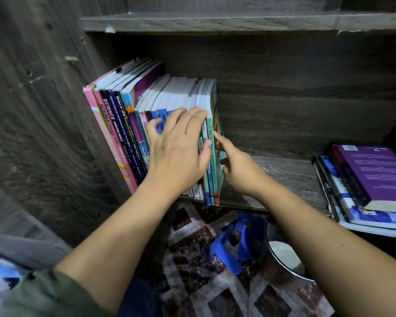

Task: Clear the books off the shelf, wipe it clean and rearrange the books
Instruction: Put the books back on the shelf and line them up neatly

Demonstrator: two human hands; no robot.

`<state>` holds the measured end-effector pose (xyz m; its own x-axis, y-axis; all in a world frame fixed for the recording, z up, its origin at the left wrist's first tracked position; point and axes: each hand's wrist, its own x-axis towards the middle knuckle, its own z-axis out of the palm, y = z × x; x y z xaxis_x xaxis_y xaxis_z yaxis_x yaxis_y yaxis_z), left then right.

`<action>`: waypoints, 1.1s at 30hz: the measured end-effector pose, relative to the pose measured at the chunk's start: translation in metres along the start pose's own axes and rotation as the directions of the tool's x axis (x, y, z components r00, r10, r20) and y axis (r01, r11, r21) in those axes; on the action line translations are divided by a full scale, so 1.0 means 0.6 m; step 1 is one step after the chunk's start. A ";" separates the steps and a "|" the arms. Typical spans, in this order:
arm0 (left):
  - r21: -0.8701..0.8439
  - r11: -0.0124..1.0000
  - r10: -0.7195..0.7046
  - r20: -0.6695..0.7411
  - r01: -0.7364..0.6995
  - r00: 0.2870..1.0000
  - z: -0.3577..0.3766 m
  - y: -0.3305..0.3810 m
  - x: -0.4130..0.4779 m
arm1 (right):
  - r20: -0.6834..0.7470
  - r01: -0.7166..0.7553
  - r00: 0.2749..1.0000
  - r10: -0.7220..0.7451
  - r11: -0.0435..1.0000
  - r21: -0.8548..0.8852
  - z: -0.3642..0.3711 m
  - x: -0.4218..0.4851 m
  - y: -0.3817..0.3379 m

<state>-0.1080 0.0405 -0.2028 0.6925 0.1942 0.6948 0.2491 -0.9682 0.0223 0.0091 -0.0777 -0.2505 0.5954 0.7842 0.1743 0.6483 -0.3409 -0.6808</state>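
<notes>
Books (128, 124) stand in a row at the left end of the shelf (284, 175), and both hands are on them. Nearest to the camera, at the lower left, is a green sleeve (44, 294). Below the shelf, on the floor, lies a patterned mat (204, 259). On it is a blue plastic thing (233, 245), and just right of it a metal bowl (284, 255), partly hidden by the right forearm.

Farther in, the left hand (176, 152) lies flat on the spines in the right half of the row. Its fingers are spread and nearly straight and grasp nothing. The right hand (240, 172) is just right of the row. Its forefinger lies straight against the teal book (213, 156), the last one at the right end. Its other fingers are curled beside the cover, and I cannot tell if they grip the book. The row leans a little to the left, against the side wall.

At the right end of the shelf, well apart from the row, a stack of books (370, 179) lies flat, with a purple one on top. Between row and stack the shelf board is bare. At the far top runs an upper board (238, 21).
</notes>
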 end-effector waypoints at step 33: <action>0.058 0.924 -0.371 0.383 0.378 0.846 -0.042 0.076 0.006 | 0.071 -0.087 0.994 0.081 0.993 0.080 0.019 -0.008 0.036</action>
<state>-0.1113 -0.0070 -0.1811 0.7527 0.5837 0.3046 0.5316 -0.8118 0.2417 0.0149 -0.0828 -0.2745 0.6110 0.7887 0.0675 0.5540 -0.3652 -0.7482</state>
